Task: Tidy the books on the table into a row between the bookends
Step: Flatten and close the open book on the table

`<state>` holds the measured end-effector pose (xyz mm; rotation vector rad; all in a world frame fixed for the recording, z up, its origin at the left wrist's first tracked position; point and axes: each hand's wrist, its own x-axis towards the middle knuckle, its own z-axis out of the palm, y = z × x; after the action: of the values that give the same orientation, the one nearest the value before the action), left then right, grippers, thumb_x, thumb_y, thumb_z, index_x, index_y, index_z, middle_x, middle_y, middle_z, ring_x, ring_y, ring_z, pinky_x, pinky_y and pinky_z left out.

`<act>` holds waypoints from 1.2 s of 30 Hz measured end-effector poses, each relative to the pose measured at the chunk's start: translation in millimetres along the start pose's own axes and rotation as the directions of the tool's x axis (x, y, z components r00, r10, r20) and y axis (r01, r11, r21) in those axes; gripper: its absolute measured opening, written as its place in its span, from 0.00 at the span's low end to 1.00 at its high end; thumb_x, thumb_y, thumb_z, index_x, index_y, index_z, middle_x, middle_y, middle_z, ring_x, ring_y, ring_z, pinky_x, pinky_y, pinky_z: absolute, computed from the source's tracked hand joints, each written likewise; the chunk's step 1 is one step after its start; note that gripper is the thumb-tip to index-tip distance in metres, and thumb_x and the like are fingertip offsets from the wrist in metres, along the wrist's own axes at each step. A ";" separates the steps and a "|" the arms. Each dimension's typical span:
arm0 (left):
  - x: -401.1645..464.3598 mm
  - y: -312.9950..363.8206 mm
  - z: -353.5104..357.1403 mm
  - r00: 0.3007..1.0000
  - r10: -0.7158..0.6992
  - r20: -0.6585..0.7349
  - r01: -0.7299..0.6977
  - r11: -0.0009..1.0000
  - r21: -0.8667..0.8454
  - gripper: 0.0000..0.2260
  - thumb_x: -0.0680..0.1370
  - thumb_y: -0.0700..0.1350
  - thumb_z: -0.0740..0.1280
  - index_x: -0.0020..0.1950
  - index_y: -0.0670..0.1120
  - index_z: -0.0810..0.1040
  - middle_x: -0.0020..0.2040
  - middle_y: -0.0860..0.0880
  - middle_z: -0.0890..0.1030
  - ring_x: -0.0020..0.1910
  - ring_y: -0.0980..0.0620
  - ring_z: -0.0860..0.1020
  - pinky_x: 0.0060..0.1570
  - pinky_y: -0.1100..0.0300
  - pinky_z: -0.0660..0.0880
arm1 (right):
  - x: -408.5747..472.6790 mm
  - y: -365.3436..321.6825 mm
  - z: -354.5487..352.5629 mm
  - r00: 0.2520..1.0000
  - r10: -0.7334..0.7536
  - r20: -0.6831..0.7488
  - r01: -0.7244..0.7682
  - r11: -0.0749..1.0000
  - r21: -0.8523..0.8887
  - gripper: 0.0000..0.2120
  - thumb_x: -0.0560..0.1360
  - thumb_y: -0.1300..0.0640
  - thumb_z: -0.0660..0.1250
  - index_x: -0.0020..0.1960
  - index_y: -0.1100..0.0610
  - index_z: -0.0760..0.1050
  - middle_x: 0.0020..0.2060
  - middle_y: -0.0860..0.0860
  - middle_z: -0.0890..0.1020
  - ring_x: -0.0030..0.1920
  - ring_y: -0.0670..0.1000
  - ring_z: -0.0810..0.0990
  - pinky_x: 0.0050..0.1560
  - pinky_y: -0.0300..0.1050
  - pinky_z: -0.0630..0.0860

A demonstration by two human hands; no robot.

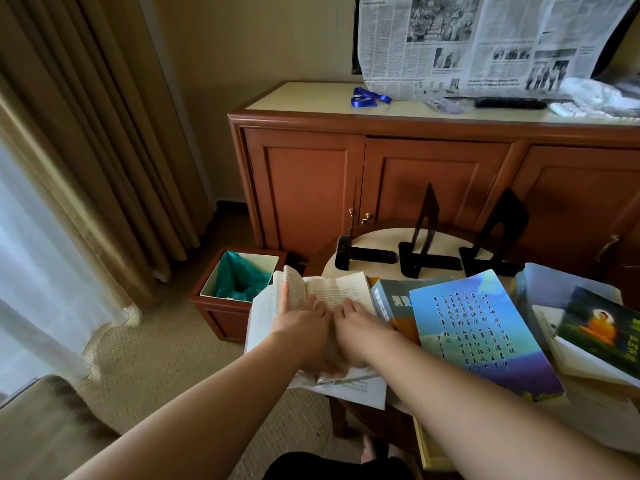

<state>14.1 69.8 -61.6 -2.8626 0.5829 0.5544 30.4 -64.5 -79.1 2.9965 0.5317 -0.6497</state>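
A white-paged open book (pixel 337 288) lies at the left edge of the round table (pixel 379 240), partly overhanging it. My left hand (pixel 300 322) presses its raised left pages with a straight forefinger. My right hand (pixel 357 323) rests flat on the right page. To the right lie a blue book with columns of script (pixel 479 336), a dark book (pixel 389 299) under it, and a book with a seated figure on its cover (pixel 604 332). Three black bookends (pixel 363 253) (pixel 426 244) (pixel 498 237) stand along the table's far side.
A wooden waste bin with a teal liner (pixel 242 280) stands on the carpet left of the table. Behind the table is a wooden cabinet (pixel 426 168) with a newspaper (pixel 485 43) hanging over its top. Curtains (pixel 86 150) fill the left; an armchair (pixel 45 424) is at lower left.
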 end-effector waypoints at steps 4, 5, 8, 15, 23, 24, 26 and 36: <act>4.2 -3.1 6.0 1.000 -0.020 -0.013 0.020 0.999 -0.028 0.55 0.70 0.75 0.69 0.85 0.46 0.51 0.84 0.49 0.58 0.83 0.47 0.55 0.80 0.34 0.51 | 25.8 5.2 2.8 0.997 0.016 -0.076 -0.010 0.997 0.081 0.36 0.82 0.64 0.58 0.83 0.64 0.41 0.83 0.61 0.43 0.83 0.60 0.41 0.80 0.58 0.52; 4.8 -4.1 7.8 0.999 -0.024 -0.022 0.024 1.000 -0.011 0.55 0.69 0.76 0.69 0.85 0.46 0.52 0.84 0.49 0.58 0.83 0.48 0.55 0.79 0.32 0.49 | 29.8 6.6 3.2 0.994 0.021 -0.105 -0.011 0.995 0.099 0.34 0.83 0.64 0.56 0.83 0.65 0.42 0.83 0.61 0.43 0.83 0.59 0.42 0.80 0.57 0.51; 5.6 -4.5 11.1 1.000 -0.027 -0.008 0.027 1.000 -0.005 0.57 0.69 0.76 0.68 0.85 0.45 0.50 0.85 0.48 0.55 0.83 0.48 0.54 0.79 0.30 0.47 | 41.4 9.9 8.3 0.978 0.017 -0.206 0.007 0.993 0.118 0.32 0.84 0.61 0.54 0.83 0.65 0.43 0.83 0.62 0.44 0.83 0.59 0.43 0.81 0.54 0.47; 2.4 -1.6 5.5 0.999 -0.032 -0.001 0.032 0.999 -0.018 0.59 0.68 0.77 0.68 0.85 0.45 0.49 0.85 0.49 0.53 0.84 0.48 0.53 0.74 0.29 0.31 | 50.5 14.4 21.4 0.962 0.006 -0.272 0.029 0.992 0.123 0.34 0.85 0.56 0.56 0.83 0.62 0.42 0.83 0.60 0.44 0.83 0.58 0.42 0.82 0.54 0.42; 1.4 -5.2 7.4 1.000 0.013 -0.001 -0.013 0.999 0.048 0.55 0.71 0.78 0.63 0.85 0.47 0.46 0.86 0.48 0.50 0.84 0.47 0.49 0.77 0.28 0.41 | -19.5 2.9 58.2 0.946 -0.059 -0.320 0.112 0.982 0.151 0.47 0.81 0.39 0.64 0.84 0.57 0.37 0.84 0.53 0.40 0.83 0.54 0.38 0.80 0.51 0.38; 3.3 -6.3 8.8 1.000 0.000 -0.003 0.000 0.999 0.033 0.57 0.70 0.79 0.63 0.85 0.47 0.46 0.86 0.47 0.49 0.84 0.46 0.49 0.78 0.29 0.40 | -26.7 0.6 61.7 0.945 -0.044 -0.325 0.101 0.982 0.161 0.44 0.83 0.40 0.61 0.84 0.57 0.38 0.84 0.53 0.40 0.83 0.54 0.38 0.80 0.51 0.38; 7.6 -9.4 11.6 0.999 -0.032 -0.011 0.032 0.999 -0.011 0.61 0.67 0.80 0.64 0.85 0.45 0.44 0.86 0.47 0.47 0.84 0.44 0.48 0.78 0.32 0.39 | -38.0 -2.3 63.7 0.951 -0.033 -0.307 0.090 0.981 0.172 0.39 0.85 0.43 0.57 0.84 0.57 0.39 0.84 0.53 0.41 0.83 0.54 0.37 0.82 0.52 0.40; 16.2 -8.5 8.3 1.000 -0.002 -0.031 0.003 0.999 0.050 0.64 0.62 0.82 0.67 0.85 0.46 0.50 0.85 0.46 0.56 0.84 0.45 0.52 0.78 0.31 0.40 | 26.4 9.4 15.4 0.990 -0.013 -0.142 0.042 0.978 0.204 0.38 0.82 0.58 0.60 0.84 0.59 0.41 0.84 0.55 0.42 0.83 0.55 0.40 0.81 0.54 0.44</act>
<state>28.7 73.9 -74.8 -2.8293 0.5897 0.4894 49.9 -66.4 -104.3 3.2546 0.5449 -0.5297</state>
